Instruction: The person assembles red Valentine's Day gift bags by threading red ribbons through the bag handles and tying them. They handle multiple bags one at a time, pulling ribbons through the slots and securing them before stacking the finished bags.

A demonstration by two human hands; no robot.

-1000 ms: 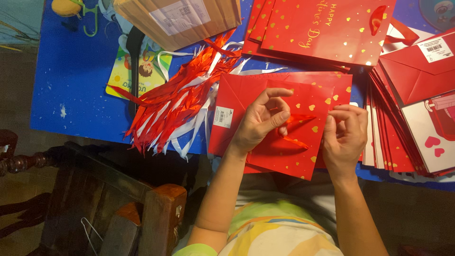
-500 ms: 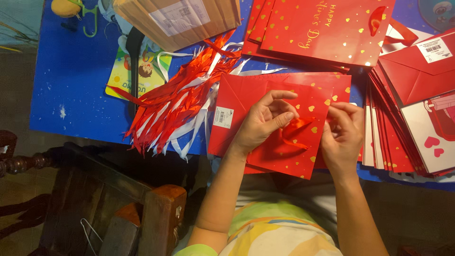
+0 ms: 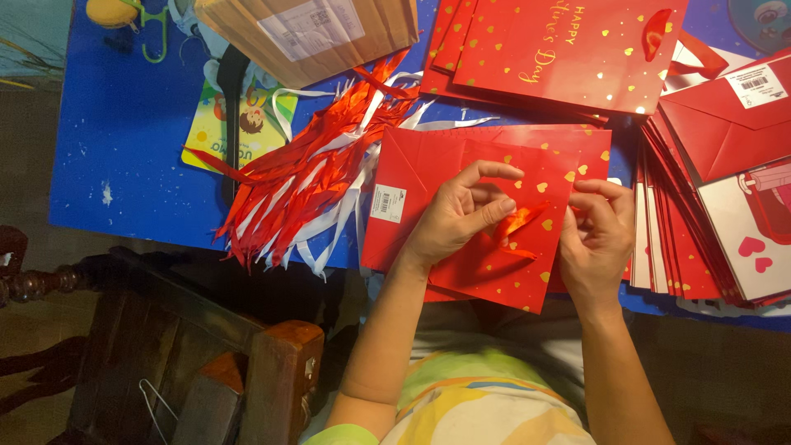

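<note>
We see our left hand lying palm-down on a flat red paper gift bag, thumb and forefinger curled into a pinch on a shiny red ribbon. Our right hand stands on the bag's right edge, fingers bent inward and closed on the paper there. Both forearms rise from the bottom edge towards the bag.

The ribbon's short strip runs slantwise, up to the right from the left hand. The bag lies on the blue surface, its long axis roughly left to right, slightly tilted; its paper is glossy with small gold hearts.

Left of the bag sprawls a loose pile of red and white ribbons. Beyond the bag lie more red bags; right of it, 1 fanned stack of folded bags.
</note>
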